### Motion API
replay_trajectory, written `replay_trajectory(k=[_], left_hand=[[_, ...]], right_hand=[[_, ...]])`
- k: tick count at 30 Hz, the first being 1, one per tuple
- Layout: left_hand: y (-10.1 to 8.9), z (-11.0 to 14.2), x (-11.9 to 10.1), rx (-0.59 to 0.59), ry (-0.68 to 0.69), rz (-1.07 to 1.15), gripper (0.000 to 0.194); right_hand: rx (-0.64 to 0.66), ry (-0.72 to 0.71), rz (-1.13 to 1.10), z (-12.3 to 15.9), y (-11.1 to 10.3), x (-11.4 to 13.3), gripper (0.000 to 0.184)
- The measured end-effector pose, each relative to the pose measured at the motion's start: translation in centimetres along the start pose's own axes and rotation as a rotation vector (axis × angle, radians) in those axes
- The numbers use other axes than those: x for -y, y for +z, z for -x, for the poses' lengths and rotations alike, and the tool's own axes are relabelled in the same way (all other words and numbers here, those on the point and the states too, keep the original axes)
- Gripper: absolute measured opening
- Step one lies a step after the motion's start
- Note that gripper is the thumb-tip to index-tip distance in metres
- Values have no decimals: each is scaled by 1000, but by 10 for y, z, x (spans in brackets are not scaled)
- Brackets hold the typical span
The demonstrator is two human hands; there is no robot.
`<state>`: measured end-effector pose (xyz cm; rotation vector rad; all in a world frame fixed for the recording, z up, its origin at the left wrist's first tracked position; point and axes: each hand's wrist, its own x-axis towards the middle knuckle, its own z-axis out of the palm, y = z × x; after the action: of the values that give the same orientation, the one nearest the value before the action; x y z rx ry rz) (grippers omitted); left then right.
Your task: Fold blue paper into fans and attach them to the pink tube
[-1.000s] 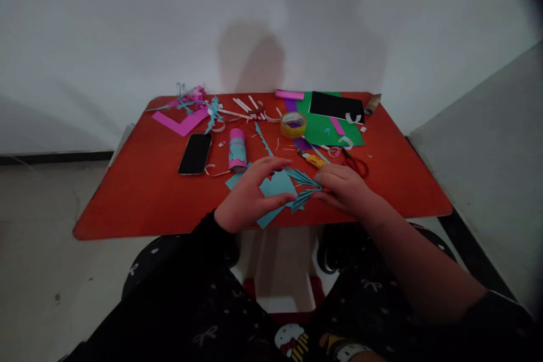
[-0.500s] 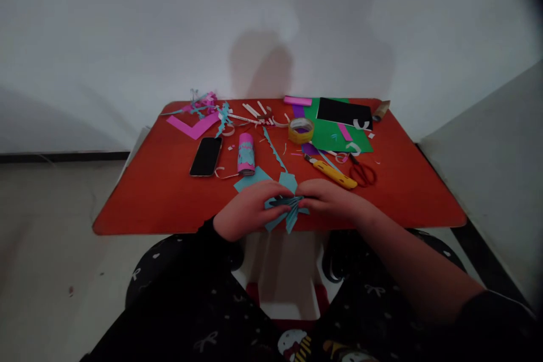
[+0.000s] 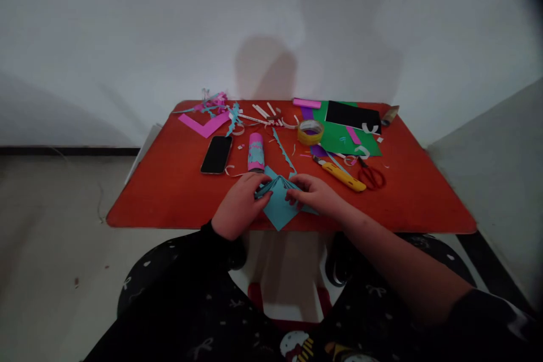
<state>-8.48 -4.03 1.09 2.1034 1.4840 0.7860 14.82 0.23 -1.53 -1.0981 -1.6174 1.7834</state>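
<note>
Light blue folded paper (image 3: 280, 201) with narrow pleats fanning out at its top lies between my hands at the table's front edge. My left hand (image 3: 245, 199) pinches the left side of the pleats between thumb and fingers. On the other side, my right hand (image 3: 316, 195) has its thumb and fingertips closed on the right pleats. More blue paper shows behind and to the right, partly covered. Just beyond my left hand stands or lies a pink tube wrapped in blue cut paper (image 3: 255, 153); its near end is close to my fingers.
On the red table (image 3: 156, 198) lie a phone (image 3: 216, 155), a yellow utility knife (image 3: 343, 176), scissors (image 3: 372, 177) and a tape roll (image 3: 310, 132). Behind are green paper (image 3: 339, 138), a black sheet (image 3: 353, 116), a pink V-shaped piece (image 3: 206, 124) and several paper scraps. A wall borders the back.
The pleated paper has spread, and a broad flat blue face now shows between my hands. My hands have moved slightly apart. The whole view has shifted, placing the table a little further right.
</note>
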Motion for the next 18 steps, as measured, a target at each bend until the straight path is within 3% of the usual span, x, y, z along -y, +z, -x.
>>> replay_trajectory(k=[3,7,10,13,18], left_hand=[[-4,-15,11,-15,-64,149,35],[-4,-55,42,-258,-322,210,43],[2,-81,55,-222,-469,174,58],[9,-93,52,-250,-493,258,62],[10,-97,37,-332,-551,618,47]], right_hand=[[-87,-16,90,0,-6,1,34],[-130,-26,249,3,-20,8,37],[-136,-60,238,5,-27,14,35],[-133,-101,199,7,-31,18,27],[-169,-104,238,6,-32,14,26]])
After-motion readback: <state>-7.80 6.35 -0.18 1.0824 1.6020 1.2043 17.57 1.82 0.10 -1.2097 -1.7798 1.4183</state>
